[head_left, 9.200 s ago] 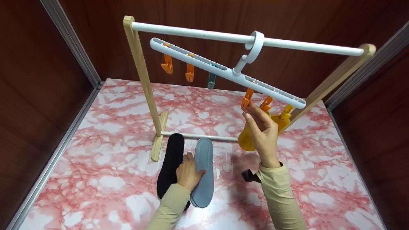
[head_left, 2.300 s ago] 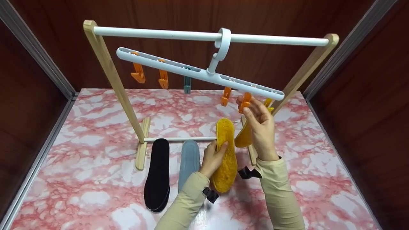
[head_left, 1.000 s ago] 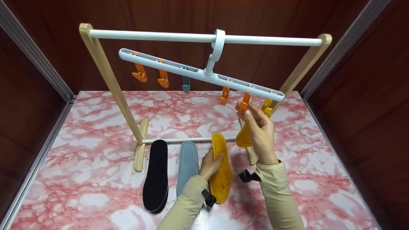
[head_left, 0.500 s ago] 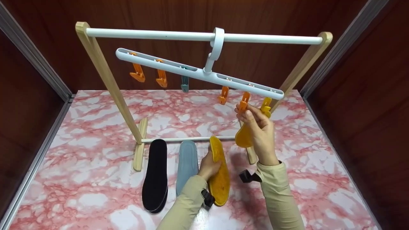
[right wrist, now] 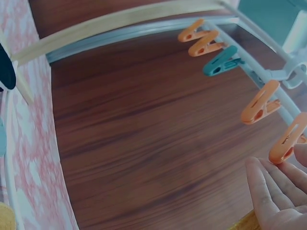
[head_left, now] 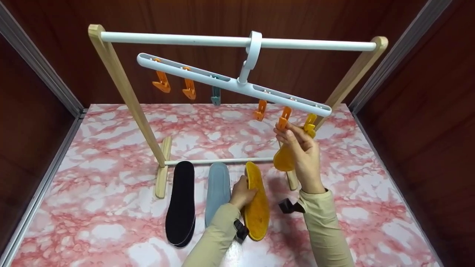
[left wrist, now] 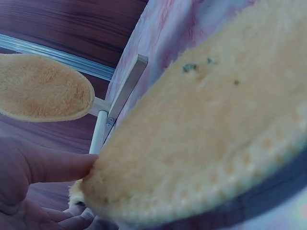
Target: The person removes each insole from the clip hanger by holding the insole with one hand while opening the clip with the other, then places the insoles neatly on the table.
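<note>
My left hand (head_left: pixel 243 192) grips the heel-to-middle edge of a fuzzy yellow insole (head_left: pixel 257 202), its thumb lying on the upper face. In the left wrist view that insole (left wrist: pixel 201 129) fills the right side, with small dark specks on the fluff. Up at the hanger (head_left: pixel 237 85), my right hand (head_left: pixel 306 152) has thumb and fingers around the lower end of an orange clip (head_left: pixel 285 118). Another yellow insole (head_left: pixel 284 159) hangs from the yellow clip (head_left: pixel 310 124), partly hidden behind the right hand. The white hanger tilts down to the right.
A wooden rack (head_left: pixel 128 96) with a white rod (head_left: pixel 178 38) carries the hanger. Other orange clips (head_left: pixel 188 89) and a green clip (head_left: pixel 215 95) hang there. Black insoles (head_left: pixel 181 204) and a grey-blue insole (head_left: pixel 217 193) lie on the marbled tabletop (head_left: pixel 100 200).
The left hand left the grey-blue insole, took up a yellow insole and has since lowered it. The right hand moved from the inner orange clip to the one beside the yellow clip.
</note>
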Tool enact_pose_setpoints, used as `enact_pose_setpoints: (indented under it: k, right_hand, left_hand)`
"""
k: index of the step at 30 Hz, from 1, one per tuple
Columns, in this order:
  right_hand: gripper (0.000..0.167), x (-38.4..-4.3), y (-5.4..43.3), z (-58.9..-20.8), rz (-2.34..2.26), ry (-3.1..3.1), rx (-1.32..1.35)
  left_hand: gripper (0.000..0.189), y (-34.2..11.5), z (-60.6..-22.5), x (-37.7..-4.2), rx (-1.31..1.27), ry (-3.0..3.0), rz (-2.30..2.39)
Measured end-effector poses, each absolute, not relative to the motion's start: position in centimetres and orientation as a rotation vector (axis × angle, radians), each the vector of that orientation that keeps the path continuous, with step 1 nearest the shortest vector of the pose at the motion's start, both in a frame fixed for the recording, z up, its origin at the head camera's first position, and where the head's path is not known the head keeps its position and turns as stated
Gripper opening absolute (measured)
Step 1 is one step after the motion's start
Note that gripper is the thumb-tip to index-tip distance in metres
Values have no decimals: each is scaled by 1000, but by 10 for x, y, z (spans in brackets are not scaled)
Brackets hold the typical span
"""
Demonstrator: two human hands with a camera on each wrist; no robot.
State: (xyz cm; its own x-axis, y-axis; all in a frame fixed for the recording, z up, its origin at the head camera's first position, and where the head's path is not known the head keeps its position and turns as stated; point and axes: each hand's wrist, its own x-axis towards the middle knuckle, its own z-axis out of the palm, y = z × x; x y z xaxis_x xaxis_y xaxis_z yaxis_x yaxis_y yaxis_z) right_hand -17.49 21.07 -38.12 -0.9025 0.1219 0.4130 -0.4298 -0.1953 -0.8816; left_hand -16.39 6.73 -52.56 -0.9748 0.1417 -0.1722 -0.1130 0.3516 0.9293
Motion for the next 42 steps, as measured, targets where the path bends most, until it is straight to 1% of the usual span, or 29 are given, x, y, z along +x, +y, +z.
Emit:
enact_pose_setpoints:
  k: [7, 17, 20, 25, 28, 35, 42]
  right_hand:
    - [29, -174, 213, -385, 2171, -1713, 370]
    - [29, -173, 216, -386, 2175, -1682, 363]
    - [30, -173, 217, -386, 2163, -1688, 354]
    - [31, -172, 218, -386, 2156, -1703, 341]
    - [31, -171, 219, -386, 2134, -1712, 316]
    - [22, -166, 220, -384, 2006, -1692, 238]
    - [9, -161, 221, -386, 1795, -1550, 117]
  left_hand:
    - [29, 64, -527, -164, 23, 2381, 1661]
    - [33, 67, -529, -168, 50, 2587, 1583]
    - [40, 68, -531, -169, 44, 2646, 1510]
    - [58, 70, -530, -169, 31, 2744, 1353]
    - [60, 72, -529, -168, 44, 2804, 1279]
    - [62, 75, -525, -165, 71, 2947, 1043]
    - [52, 78, -525, -165, 110, 3048, 926]
